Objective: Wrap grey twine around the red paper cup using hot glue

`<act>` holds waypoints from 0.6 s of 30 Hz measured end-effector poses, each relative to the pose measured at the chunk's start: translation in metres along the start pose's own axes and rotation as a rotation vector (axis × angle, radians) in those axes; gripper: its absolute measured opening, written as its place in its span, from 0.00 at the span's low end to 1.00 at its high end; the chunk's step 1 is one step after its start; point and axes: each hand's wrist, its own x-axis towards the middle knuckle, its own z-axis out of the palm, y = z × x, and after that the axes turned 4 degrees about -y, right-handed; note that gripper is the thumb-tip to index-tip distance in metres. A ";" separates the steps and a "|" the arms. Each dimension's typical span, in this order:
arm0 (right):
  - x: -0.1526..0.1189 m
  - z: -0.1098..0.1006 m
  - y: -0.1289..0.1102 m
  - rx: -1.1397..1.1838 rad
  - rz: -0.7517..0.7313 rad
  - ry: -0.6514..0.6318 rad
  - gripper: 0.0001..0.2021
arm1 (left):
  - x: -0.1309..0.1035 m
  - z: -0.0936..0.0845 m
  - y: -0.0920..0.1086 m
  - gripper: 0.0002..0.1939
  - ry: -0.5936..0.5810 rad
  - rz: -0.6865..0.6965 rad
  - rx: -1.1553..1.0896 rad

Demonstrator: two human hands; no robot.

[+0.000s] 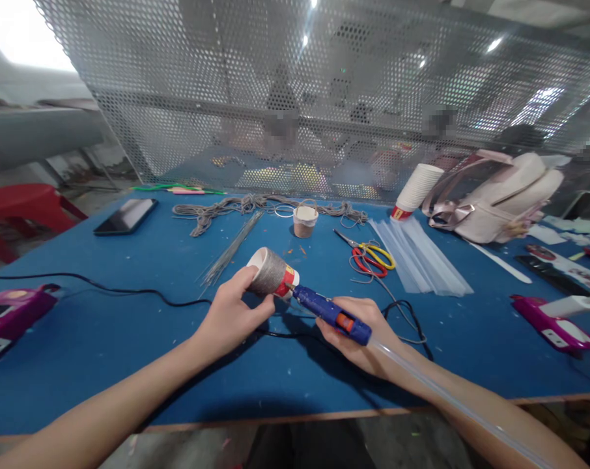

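Observation:
My left hand (239, 309) is closed around a paper cup (269, 272) tilted on its side, its mouth toward the upper left. Grey cord covers much of the cup's wall, and a red printed band shows near its base. In my right hand (356, 332) is a blue glue gun (329, 312), its nozzle at the red band; whether it touches cannot be made out. A long clear glue stick (422, 378) runs out of the gun's back along my right forearm. Beyond the cup stands a small brown-and-white cup (305, 223) with a handle loop.
Scissors (373, 257) with red and yellow handles, clear plastic strips (417, 254) and stacked paper cups (417, 189) lie right. Grey cord (207, 212), thin wires (234, 247) and a phone (126, 217) are left. Purple power strips (16, 319) flank the table. Black cable crosses it.

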 end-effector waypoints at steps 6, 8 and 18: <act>0.000 -0.001 -0.003 0.003 -0.029 -0.056 0.10 | 0.001 -0.001 -0.002 0.06 -0.014 0.043 0.026; 0.000 -0.001 -0.003 -0.002 -0.021 -0.032 0.10 | 0.001 -0.002 -0.001 0.06 -0.027 0.051 0.031; 0.000 -0.002 0.000 -0.009 0.005 -0.027 0.11 | 0.001 -0.004 -0.004 0.05 -0.060 0.103 0.047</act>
